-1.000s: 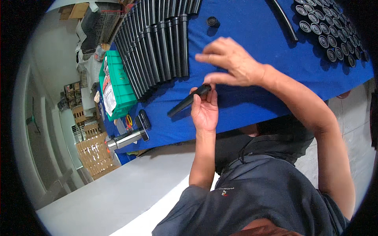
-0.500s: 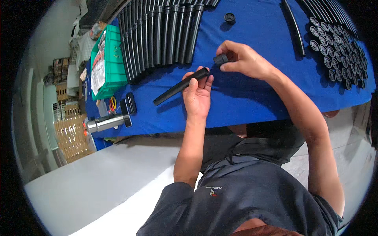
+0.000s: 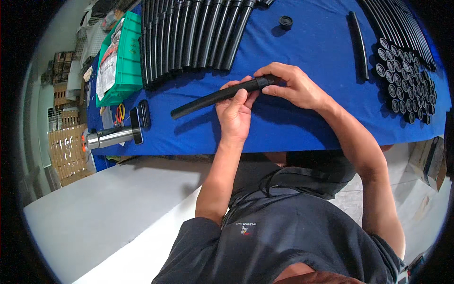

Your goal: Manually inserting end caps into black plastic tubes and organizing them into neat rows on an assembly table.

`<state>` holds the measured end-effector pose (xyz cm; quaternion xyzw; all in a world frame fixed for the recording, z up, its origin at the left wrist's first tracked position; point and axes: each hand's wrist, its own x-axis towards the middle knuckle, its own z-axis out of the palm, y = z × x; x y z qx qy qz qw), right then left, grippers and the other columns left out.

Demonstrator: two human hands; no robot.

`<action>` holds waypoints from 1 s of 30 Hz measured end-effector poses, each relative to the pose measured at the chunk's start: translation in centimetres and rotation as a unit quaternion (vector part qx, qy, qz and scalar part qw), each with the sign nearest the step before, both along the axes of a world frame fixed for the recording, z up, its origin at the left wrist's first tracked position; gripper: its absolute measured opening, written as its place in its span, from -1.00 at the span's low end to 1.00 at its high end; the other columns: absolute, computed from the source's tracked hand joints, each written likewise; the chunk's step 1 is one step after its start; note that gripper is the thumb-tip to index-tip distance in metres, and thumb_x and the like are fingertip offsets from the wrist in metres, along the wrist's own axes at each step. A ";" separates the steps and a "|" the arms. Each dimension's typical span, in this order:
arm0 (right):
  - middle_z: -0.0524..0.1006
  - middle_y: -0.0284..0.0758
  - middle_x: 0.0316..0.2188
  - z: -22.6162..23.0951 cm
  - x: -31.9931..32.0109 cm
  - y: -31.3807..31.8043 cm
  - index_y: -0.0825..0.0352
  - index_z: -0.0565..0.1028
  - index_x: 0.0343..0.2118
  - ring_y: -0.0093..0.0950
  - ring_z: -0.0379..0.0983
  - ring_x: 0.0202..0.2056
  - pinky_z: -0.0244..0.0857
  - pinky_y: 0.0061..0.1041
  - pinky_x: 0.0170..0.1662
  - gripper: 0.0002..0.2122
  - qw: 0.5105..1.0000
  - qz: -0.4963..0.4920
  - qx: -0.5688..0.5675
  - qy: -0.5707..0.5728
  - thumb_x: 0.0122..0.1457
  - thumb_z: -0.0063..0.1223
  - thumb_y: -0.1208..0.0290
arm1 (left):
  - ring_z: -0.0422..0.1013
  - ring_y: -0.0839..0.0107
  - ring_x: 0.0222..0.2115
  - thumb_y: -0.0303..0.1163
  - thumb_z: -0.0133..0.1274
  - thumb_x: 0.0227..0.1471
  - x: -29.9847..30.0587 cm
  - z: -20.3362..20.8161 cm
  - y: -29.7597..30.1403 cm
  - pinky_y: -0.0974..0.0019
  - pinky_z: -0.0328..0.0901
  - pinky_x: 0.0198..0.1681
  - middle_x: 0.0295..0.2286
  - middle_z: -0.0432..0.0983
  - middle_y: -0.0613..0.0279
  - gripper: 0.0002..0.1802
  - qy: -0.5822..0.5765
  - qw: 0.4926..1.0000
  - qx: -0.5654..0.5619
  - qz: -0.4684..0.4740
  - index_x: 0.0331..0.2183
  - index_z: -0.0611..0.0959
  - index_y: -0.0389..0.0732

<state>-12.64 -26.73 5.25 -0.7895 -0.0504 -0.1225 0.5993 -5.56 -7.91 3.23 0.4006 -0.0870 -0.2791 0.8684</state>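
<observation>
A black tube (image 3: 196,105) lies slanted across my left hand (image 3: 234,116), whose fingers and thumb are closed around it near its right end. At that end, my right hand (image 3: 300,87) pinches a black ribbed cap (image 3: 267,81) between thumb and fingers. Cap and tube meet in line; how far one sits over the other is partly hidden by the fingers. Both hands are above the blue cloth (image 3: 302,130) on the table. Beyond them a single round black cap (image 3: 285,22) stands on the cloth.
Long black tubes (image 3: 196,35) lie side by side at the far left, beside a green bin (image 3: 128,61). Closer, a steel bottle (image 3: 111,137), a phone (image 3: 136,126) and scissors (image 3: 121,112) sit near the edge. Rightward are one loose tube (image 3: 359,47) and many round caps (image 3: 402,90).
My right hand has brought the cap to the tube's right end, where they were apart before. The tube now lies flatter, and the whole view has shifted slightly.
</observation>
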 end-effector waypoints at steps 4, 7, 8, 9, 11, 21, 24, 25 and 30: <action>0.53 -0.16 -0.29 0.0 0.1 0.6 0.38 0.47 -0.07 -0.25 0.48 -0.28 0.34 -0.36 -0.18 -0.66 0.998 -0.017 -0.040 -0.040 0.08 0.17 0.41 | 0.46 0.19 -0.09 -0.53 0.13 0.06 -0.2 -0.1 0.0 0.12 0.40 0.03 -0.12 0.51 0.00 -0.73 0.018 1.000 0.000 0.017 -0.16 0.51 -0.21; 0.53 -0.13 -0.26 -0.3 0.3 0.7 0.37 0.47 -0.07 -0.18 0.48 -0.21 0.34 -0.32 -0.14 -0.67 0.994 -0.011 -0.064 -0.082 0.10 0.15 0.41 | 0.47 0.20 -0.10 -0.52 0.14 0.05 -0.1 -0.1 0.0 0.12 0.40 0.02 -0.13 0.51 0.01 -0.72 0.027 0.999 0.003 0.024 -0.16 0.51 -0.20; 0.53 -0.13 -0.26 -0.2 0.3 0.7 0.37 0.47 -0.07 -0.18 0.48 -0.21 0.34 -0.32 -0.14 -0.67 0.994 -0.011 -0.064 -0.082 0.10 0.15 0.41 | 0.47 0.20 -0.11 -0.52 0.14 0.05 -0.1 -0.1 0.0 0.13 0.40 0.02 -0.13 0.51 0.00 -0.72 0.034 0.999 0.002 0.025 -0.16 0.51 -0.21; 0.52 -0.12 -0.24 -0.1 0.3 0.7 0.38 0.46 -0.07 -0.16 0.47 -0.19 0.34 -0.31 -0.13 -0.67 0.995 -0.009 -0.066 -0.077 0.10 0.14 0.42 | 0.47 0.20 -0.11 -0.52 0.14 0.05 -0.2 -0.1 -0.1 0.13 0.40 0.02 -0.13 0.51 0.00 -0.72 0.034 0.999 0.002 0.025 -0.16 0.51 -0.21; 0.52 -0.11 -0.23 -0.1 0.2 0.8 0.38 0.46 -0.06 -0.14 0.46 -0.17 0.34 -0.29 -0.11 -0.68 0.995 -0.007 -0.066 -0.073 0.11 0.13 0.42 | 0.47 0.21 -0.12 -0.52 0.14 0.05 -0.2 -0.1 -0.2 0.13 0.39 0.02 -0.15 0.52 0.01 -0.73 0.032 0.999 0.014 0.032 -0.16 0.51 -0.21; 0.50 -0.12 -0.25 0.3 0.1 1.0 0.39 0.45 -0.09 -0.14 0.46 -0.21 0.33 -0.27 -0.13 -0.67 0.994 -0.025 -0.069 -0.079 0.07 0.16 0.44 | 0.45 0.19 -0.08 -0.55 0.12 0.06 0.5 0.3 0.4 0.10 0.40 0.02 -0.12 0.50 -0.02 -0.69 0.021 0.999 0.024 0.007 -0.12 0.50 -0.21; 0.50 -0.13 -0.29 0.5 0.1 0.2 0.39 0.45 -0.11 -0.18 0.46 -0.25 0.32 -0.30 -0.17 -0.67 0.996 -0.039 -0.059 -0.056 0.05 0.19 0.42 | 0.36 0.05 0.04 -0.41 0.05 0.15 2.0 0.5 2.1 0.04 0.37 0.08 0.00 0.41 -0.10 -0.58 0.056 0.994 -0.072 -0.063 0.03 0.38 -0.18; 0.50 -0.14 -0.32 0.2 0.0 0.0 0.39 0.45 -0.13 -0.20 0.46 -0.28 0.32 -0.31 -0.20 -0.67 0.997 -0.042 -0.053 -0.038 0.04 0.20 0.41 | 0.35 0.01 0.05 -0.44 0.04 0.15 2.6 0.1 2.9 0.01 0.37 0.09 -0.01 0.41 -0.11 -0.64 0.077 0.991 -0.101 -0.049 -0.01 0.42 -0.18; 0.49 -0.28 -0.41 -0.5 0.2 0.7 0.38 0.47 -0.14 -0.43 0.42 -0.37 0.28 -0.43 -0.30 -0.67 0.999 0.007 -0.031 0.001 0.02 0.26 0.41 | 0.36 0.02 0.04 -0.51 0.00 0.15 2.7 -1.1 3.9 0.01 0.37 0.10 -0.01 0.40 -0.17 -0.75 0.067 0.990 -0.098 -0.072 -0.09 0.51 -0.21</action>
